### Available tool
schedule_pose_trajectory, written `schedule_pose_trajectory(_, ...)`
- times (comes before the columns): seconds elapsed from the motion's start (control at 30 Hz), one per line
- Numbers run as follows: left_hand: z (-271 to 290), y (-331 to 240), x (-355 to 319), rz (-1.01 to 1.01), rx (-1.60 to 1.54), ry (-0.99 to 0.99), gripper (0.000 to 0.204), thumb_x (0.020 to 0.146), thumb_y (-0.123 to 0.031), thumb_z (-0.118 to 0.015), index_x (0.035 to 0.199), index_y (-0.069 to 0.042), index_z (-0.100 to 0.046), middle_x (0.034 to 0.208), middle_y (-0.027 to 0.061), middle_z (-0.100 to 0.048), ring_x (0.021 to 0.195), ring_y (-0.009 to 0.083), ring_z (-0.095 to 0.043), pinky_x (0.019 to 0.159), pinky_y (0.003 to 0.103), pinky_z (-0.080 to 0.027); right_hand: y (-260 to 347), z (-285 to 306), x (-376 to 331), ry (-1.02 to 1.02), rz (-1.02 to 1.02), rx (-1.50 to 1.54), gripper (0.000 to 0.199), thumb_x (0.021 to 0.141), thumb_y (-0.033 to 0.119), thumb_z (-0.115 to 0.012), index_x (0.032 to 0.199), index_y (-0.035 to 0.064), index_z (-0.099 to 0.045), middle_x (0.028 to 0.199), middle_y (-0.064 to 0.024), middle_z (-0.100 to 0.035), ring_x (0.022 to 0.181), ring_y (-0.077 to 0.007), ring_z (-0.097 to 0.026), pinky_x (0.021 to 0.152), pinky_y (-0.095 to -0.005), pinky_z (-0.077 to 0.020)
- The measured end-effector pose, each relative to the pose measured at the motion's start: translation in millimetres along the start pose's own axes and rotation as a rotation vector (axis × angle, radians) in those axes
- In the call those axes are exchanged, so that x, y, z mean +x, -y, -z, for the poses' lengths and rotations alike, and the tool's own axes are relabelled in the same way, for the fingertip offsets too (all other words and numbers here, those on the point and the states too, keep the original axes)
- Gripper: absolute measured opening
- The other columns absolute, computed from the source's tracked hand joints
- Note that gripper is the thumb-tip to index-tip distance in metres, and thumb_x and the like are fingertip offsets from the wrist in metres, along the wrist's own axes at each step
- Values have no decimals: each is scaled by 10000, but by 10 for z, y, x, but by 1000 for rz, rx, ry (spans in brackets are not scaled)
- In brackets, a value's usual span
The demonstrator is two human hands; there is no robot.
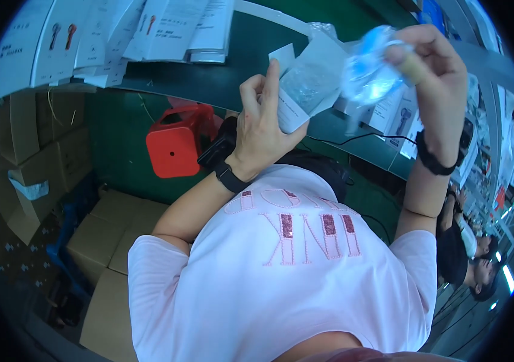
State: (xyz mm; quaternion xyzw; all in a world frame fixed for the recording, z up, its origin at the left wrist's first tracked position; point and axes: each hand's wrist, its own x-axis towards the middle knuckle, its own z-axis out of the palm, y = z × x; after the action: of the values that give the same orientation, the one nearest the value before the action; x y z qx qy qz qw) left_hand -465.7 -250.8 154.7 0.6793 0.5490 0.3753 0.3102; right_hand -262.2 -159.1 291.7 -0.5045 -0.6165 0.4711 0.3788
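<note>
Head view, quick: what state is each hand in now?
Left hand: closed around an open white box.
Right hand: closed, pinching a shiny plastic bag.
</note>
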Motion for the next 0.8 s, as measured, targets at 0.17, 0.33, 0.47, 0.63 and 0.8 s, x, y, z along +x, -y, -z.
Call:
schedule_pose_trajectory(0.17, -130, -340, 134, -74, -129, 89, 1082, 636, -193, -818, 1498, -27, -186, 1232, 223, -348, 1062, 372, -494, 875, 420, -489, -5, -182, -214, 256, 129, -634, 114, 822, 15, -679, 933, 8, -653, 803, -55, -636, 695, -152, -622, 669, -247, -513)
schedule_pose_trajectory(0.33, -230, -402, -14, -100, -157, 233, 1102, 645, -210, -800, 1500, -12, -132, 1171, 219, -360, 1019, 386, -537, 762, 426, -542, -83, 61, -210, 656, -138, -424, 161, 855, 111, -675, 938, -27, -674, 784, -101, -667, 682, -208, -613, 689, -294, -519)
schedule_pose_trajectory(0.47, -227, -337, 28, -44, -330, 287, 1161, 623, -257, -838, 1499, 4, -122, 1187, 246, -396, 1020, 380, -528, 908, 429, -471, -390, 36, -248, 1207, -511, -221, 370, 844, 259, -698, 1056, -35, -622, 882, -182, -664, 745, -250, -601, 704, -329, -494)
schedule_pose_trajectory(0.63, -427, 257, 384, 77, -1055, 796, 1067, 656, -257, -853, 1495, -52, -227, 1310, 124, -497, 1246, 222, -460, 1027, 379, -397, -364, 41, -290, 959, -279, -332, 500, 771, 183, -747, 1207, 4, -579, 966, -127, -677, 817, -232, -606, 780, -338, -495)
schedule_pose_trajectory(0.8, -449, -12, 395, 164, -1266, 719, 1025, 735, -195, -807, 1512, -57, -153, 1366, 114, -434, 1260, 211, -439, 1052, 375, -373, -260, 357, -605, 228, -9, -514, 741, 715, 168, -796, 1372, 51, -472, 1247, -116, -602, 1129, -244, -569, 992, -378, -439)
